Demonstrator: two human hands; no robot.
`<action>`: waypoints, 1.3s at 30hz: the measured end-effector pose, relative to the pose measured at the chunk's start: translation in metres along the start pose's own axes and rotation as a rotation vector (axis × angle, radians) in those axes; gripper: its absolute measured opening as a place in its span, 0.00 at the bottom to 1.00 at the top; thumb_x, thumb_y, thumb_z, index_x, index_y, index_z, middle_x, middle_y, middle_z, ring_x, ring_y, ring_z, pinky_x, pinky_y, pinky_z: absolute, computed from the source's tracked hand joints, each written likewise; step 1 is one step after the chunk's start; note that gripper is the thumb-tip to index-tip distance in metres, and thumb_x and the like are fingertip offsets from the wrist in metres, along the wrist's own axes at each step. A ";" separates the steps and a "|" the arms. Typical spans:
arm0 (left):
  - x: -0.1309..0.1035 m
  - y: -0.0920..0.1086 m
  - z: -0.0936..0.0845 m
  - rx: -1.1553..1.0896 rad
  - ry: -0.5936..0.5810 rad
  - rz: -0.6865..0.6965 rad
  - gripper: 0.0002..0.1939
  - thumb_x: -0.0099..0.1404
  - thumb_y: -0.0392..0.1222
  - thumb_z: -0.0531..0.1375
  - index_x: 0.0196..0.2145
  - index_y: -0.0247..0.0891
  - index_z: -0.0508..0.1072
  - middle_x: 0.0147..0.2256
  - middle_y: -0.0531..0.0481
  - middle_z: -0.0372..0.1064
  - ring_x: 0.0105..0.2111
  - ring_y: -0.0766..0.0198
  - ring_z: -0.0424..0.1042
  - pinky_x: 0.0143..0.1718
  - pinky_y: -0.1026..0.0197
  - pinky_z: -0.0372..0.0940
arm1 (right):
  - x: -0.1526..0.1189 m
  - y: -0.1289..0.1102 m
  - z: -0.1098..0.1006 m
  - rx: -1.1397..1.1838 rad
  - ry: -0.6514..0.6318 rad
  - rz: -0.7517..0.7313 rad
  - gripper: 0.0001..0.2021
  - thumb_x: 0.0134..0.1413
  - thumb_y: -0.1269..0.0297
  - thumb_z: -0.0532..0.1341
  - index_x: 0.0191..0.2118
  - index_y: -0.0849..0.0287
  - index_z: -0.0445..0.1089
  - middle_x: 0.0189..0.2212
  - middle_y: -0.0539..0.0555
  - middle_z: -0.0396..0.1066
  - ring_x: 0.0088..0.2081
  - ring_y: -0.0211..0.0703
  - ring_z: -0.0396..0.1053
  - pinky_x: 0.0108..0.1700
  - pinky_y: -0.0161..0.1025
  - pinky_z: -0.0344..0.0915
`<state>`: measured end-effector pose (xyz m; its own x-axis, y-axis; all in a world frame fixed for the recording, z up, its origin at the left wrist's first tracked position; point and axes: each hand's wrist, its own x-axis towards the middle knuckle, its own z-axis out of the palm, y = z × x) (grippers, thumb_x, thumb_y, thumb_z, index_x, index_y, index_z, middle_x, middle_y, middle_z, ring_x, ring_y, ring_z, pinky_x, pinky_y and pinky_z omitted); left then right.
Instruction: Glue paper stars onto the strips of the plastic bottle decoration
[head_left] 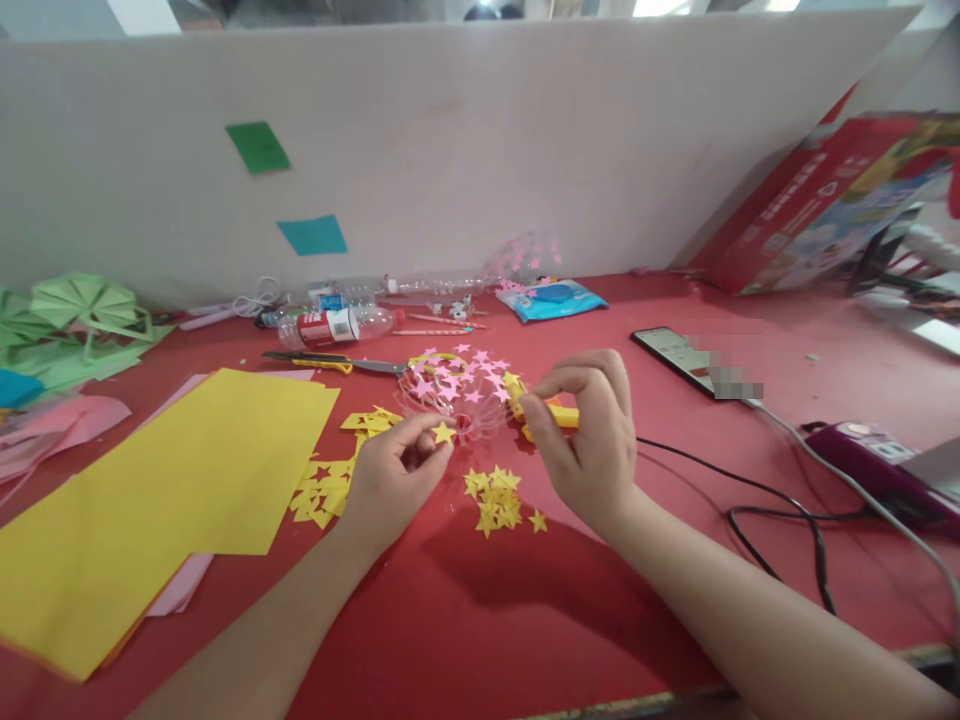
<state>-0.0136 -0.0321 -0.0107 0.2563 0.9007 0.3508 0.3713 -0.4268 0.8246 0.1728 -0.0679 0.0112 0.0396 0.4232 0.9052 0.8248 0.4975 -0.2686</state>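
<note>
My left hand (397, 470) is closed in a pinch on a small yellow paper star (444, 433). My right hand (592, 435) is raised with thumb and index fingertip pressed together; whatever lies between them is too small to make out. Just behind the right fingertips lies a yellow tool (564, 416), probably a glue gun, partly hidden by the hand. Between and beyond both hands sits a clear cut plastic bottle with spread strips, bearing pink stars (450, 380). A pile of yellow stars (496, 500) lies on the red table in front, with one loose star (538, 520) beside it.
Yellow paper sheets (172, 490) and star-punched scraps (322, 490) lie left. Behind are scissors (375, 366), plastic bottles (337, 325) and a blue wipes pack (555, 298). A phone (675, 360), cables (750, 510) and a purple device (870, 470) occupy the right.
</note>
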 end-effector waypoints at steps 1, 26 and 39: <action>0.000 0.001 -0.002 -0.009 -0.008 0.014 0.12 0.55 0.39 0.58 0.37 0.37 0.76 0.21 0.57 0.59 0.19 0.72 0.58 0.21 0.68 0.57 | 0.000 0.000 0.001 0.009 -0.015 -0.005 0.04 0.60 0.69 0.56 0.33 0.55 0.60 0.32 0.50 0.63 0.36 0.41 0.63 0.40 0.42 0.58; 0.004 -0.006 -0.023 0.117 0.031 0.039 0.13 0.52 0.34 0.52 0.37 0.38 0.70 0.16 0.60 0.58 0.15 0.70 0.58 0.19 0.66 0.53 | -0.001 -0.003 -0.004 0.197 -0.075 -0.128 0.08 0.60 0.74 0.51 0.31 0.56 0.58 0.27 0.50 0.62 0.31 0.39 0.62 0.35 0.41 0.60; 0.007 0.000 -0.039 0.360 0.108 0.546 0.05 0.59 0.34 0.57 0.35 0.38 0.70 0.24 0.55 0.63 0.22 0.68 0.62 0.25 0.65 0.61 | -0.013 -0.024 -0.001 0.204 -0.320 -0.420 0.08 0.56 0.69 0.59 0.43 0.62 0.67 0.36 0.55 0.72 0.39 0.42 0.66 0.52 0.47 0.62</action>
<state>-0.0466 -0.0225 0.0088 0.4078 0.5425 0.7344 0.4932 -0.8078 0.3229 0.1534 -0.0863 0.0064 -0.4676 0.3501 0.8116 0.6061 0.7954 0.0061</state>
